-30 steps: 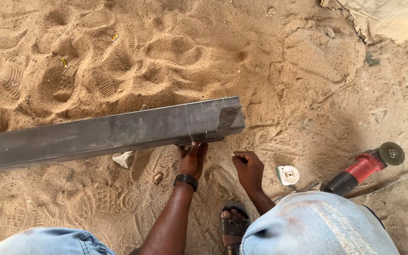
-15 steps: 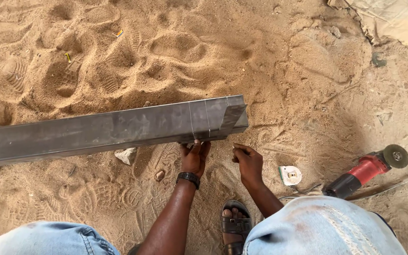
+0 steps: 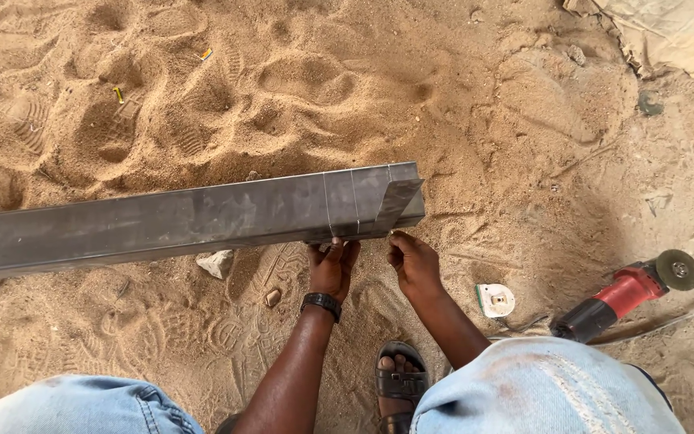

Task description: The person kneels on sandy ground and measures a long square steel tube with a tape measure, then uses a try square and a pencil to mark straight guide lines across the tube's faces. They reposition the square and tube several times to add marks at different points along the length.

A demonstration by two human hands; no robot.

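- Here, a long grey metal channel point(image 3: 194, 221) lies across the sand point(image 3: 347, 88), running from the left edge of the frame to just right of centre, so its cut end sits directly in front of the crouching person.
- The left hand point(image 3: 332, 265), with a dark wristband point(image 3: 320, 303), reaches up from the lower centre and curls its fingers under the channel's near edge, seemingly to steady or prop that end.
- The right hand point(image 3: 413, 264) sits just beside it, fingertips drawn together in a pinch right at the channel's lower corner; whether something small is held between them cannot be told.
- Thin light lines cross the channel near its end, directly above the left hand, so both hands work close to that marked stretch.
- A red angle grinder point(image 3: 624, 295) lies on the sand at the right edge, disc pointing right, well apart from the hands.
- A small round white object point(image 3: 496, 300) rests between the grinder and the right hand.
- A pale stone point(image 3: 216, 262) lies just under the channel, left of the hands.
- A sandalled foot point(image 3: 399, 379) shows at the bottom centre between two denim-covered knees point(image 3: 540, 390).
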